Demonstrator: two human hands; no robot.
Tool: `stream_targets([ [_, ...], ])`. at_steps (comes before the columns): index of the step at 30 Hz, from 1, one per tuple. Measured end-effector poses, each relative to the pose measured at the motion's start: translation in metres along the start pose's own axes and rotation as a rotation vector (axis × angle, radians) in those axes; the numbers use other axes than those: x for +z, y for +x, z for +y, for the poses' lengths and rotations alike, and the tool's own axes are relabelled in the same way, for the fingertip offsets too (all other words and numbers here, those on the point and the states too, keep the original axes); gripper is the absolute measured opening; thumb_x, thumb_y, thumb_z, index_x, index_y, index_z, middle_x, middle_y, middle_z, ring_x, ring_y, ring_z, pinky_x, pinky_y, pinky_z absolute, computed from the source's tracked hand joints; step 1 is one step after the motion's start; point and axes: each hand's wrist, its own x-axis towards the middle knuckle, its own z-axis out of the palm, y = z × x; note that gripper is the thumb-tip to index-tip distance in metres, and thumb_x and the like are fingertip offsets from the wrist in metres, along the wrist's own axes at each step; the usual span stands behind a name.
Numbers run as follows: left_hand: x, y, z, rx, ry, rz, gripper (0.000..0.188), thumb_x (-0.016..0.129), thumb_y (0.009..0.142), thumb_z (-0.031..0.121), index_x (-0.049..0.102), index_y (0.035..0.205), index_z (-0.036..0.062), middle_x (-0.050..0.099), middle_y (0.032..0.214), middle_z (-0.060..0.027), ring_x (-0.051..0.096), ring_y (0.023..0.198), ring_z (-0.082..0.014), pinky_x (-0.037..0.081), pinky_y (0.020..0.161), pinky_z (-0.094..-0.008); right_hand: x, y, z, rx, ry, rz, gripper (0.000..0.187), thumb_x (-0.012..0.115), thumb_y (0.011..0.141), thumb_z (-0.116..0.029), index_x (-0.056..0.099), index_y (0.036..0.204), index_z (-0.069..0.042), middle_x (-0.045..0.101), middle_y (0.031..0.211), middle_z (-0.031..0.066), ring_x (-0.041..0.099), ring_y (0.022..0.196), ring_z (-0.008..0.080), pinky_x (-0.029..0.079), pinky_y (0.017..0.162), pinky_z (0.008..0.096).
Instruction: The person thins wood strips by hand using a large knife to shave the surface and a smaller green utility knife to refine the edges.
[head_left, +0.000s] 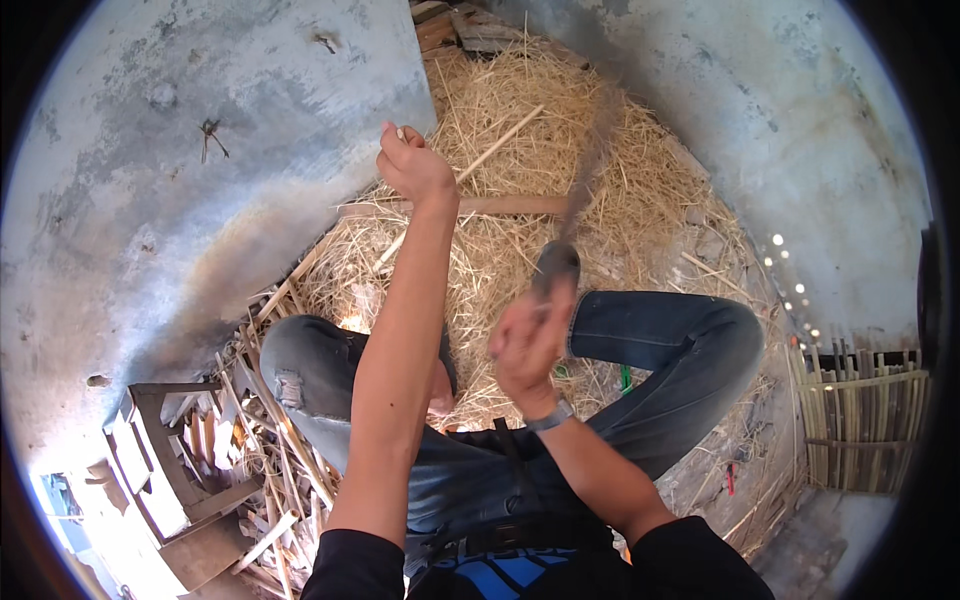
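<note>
My left hand (412,168) is raised beyond my left knee with its fingers closed. A small pale tip shows between thumb and finger; the rest of what they pinch is hidden. My right hand (530,340) wraps round the handle of a long-bladed knife, like a machete (592,175), in front of my lap. Its dark blade points away from me and is smeared by motion. Beyond my left wrist a pale thin stick (505,142) lies slanting over the straw, apart from the blade. A wooden bar (510,205) lies crosswise under the blade in this view.
Loose straw (500,270) covers the floor between my bent legs. Split wood pieces (265,440) and a wooden frame (160,450) are at the left. A slatted bamboo piece (860,420) stands at the right. Grey walls (230,200) rise on both sides. A small red object (731,478) lies near my right thigh.
</note>
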Motion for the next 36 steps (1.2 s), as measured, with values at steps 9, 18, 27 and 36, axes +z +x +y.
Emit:
stream_targets([
  [9,-0.009,0.013,0.01,0.018,0.045,0.119,0.043,0.045,0.099,0.035,0.037,0.064,0.0099,0.035,0.06,0.0006,0.031,0.056,-0.014,0.026,0.054,-0.0334,-0.003,0.01,0.008,0.584,0.134,-0.231,0.041,0.052,0.106,-0.026,0.047,0.139,-0.002,0.053,0.068,0.0007,0.05,0.047,0.0086,0.04,0.04,0.0264],
  [18,-0.001,-0.002,0.01,-0.005,-0.024,0.111,0.036,0.045,0.098,0.027,0.033,0.067,0.0126,0.032,0.06,0.0022,0.027,0.054,-0.011,0.023,0.052,-0.0311,-0.021,-0.033,0.04,0.077,-0.247,-0.296,0.039,0.051,0.105,-0.027,0.05,0.138,-0.006,0.051,0.065,0.0003,0.05,0.049,0.0088,0.039,0.042,0.0247],
  [27,-0.009,0.002,0.007,-0.011,-0.105,0.17,0.022,0.049,0.098,0.025,0.038,0.09,0.0073,0.039,0.068,0.0017,0.033,0.058,-0.0096,0.028,0.053,-0.0277,-0.014,0.027,-0.047,0.499,0.273,-0.189,0.033,0.052,0.106,-0.029,0.052,0.126,-0.003,0.047,0.063,-0.0013,0.048,0.049,0.006,0.036,0.043,0.0229],
  [36,-0.02,0.012,-0.005,-0.007,-0.11,0.126,0.038,0.045,0.1,0.033,0.039,0.071,0.0095,0.037,0.066,0.0003,0.033,0.062,-0.0134,0.029,0.058,-0.0318,-0.029,-0.069,0.08,0.408,-0.157,-0.44,0.03,0.052,0.104,-0.032,0.051,0.118,-0.006,0.052,0.066,0.0048,0.05,0.046,0.0143,0.043,0.043,0.029],
])
